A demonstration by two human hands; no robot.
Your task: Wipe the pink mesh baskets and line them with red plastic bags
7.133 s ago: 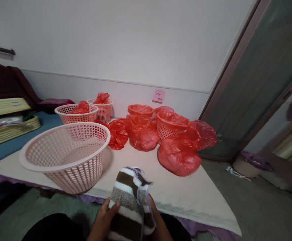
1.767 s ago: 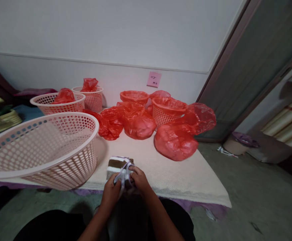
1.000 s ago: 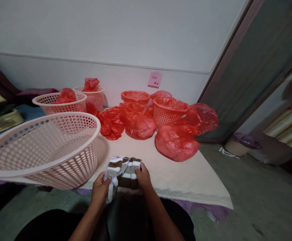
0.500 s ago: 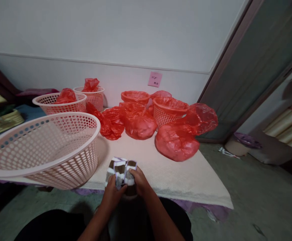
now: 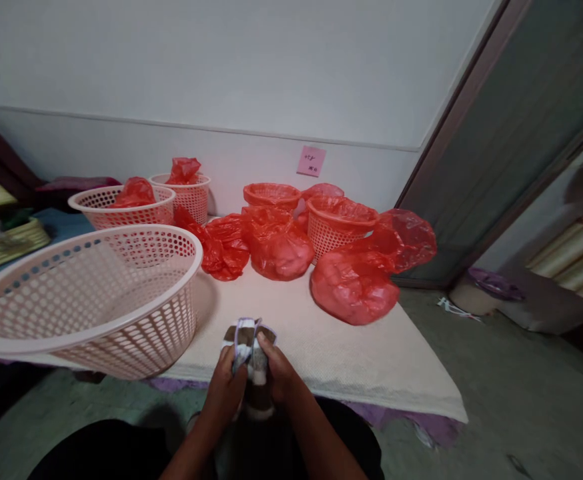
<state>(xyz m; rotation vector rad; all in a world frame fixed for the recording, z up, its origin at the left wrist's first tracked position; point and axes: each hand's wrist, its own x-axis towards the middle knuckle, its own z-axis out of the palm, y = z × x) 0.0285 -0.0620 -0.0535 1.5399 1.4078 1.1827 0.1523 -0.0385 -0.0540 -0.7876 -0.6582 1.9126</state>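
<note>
Both of my hands grip a small striped cloth (image 5: 244,339) in brown, white and grey with pale purple edging. My left hand (image 5: 227,383) is closed on its left side, thumb on top. My right hand (image 5: 279,373) pinches the right side, the thumb lying over the fabric. The cloth is gathered toward its middle, and its lower part hangs at the table's front edge; whether it is a towel or a garment I cannot tell. Underneath is the cream-covered table (image 5: 291,307).
A large pink basket (image 5: 171,313) stands at the left, with smaller baskets (image 5: 121,215) behind it. Filled red plastic bags (image 5: 354,287) and a bag-lined basket (image 5: 339,237) line the back. A pink note (image 5: 311,161) is on the wall; a bin (image 5: 476,293) stands on the floor at right.
My hands have drawn the cloth's two sides closer together, bunching and folding it. My left hand has shifted slightly right and its fingers have curled in more.
</note>
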